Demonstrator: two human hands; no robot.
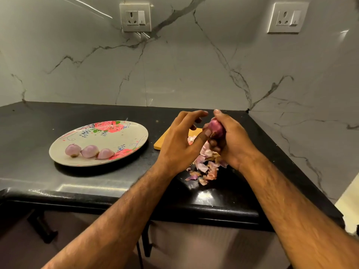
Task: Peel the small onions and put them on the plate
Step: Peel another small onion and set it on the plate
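Note:
My right hand (231, 140) grips a small reddish-purple onion (217, 128) above the counter, its fingers curled round it. My left hand (180, 140) is beside it with fingers spread and relaxed, and its thumb tip touches the onion's left side. On the left stands a white plate (120, 136) with red flower prints. Three peeled pale-pink onions (89, 151) lie in a row on its near part. A heap of pink onion skins (206, 166) lies on the black counter under my hands.
A wooden cutting board (161, 143) lies behind my left hand, mostly hidden. The black counter (38, 123) ends in a front edge near me and meets a marble wall behind and on the right. Two wall sockets (135, 17) sit high up.

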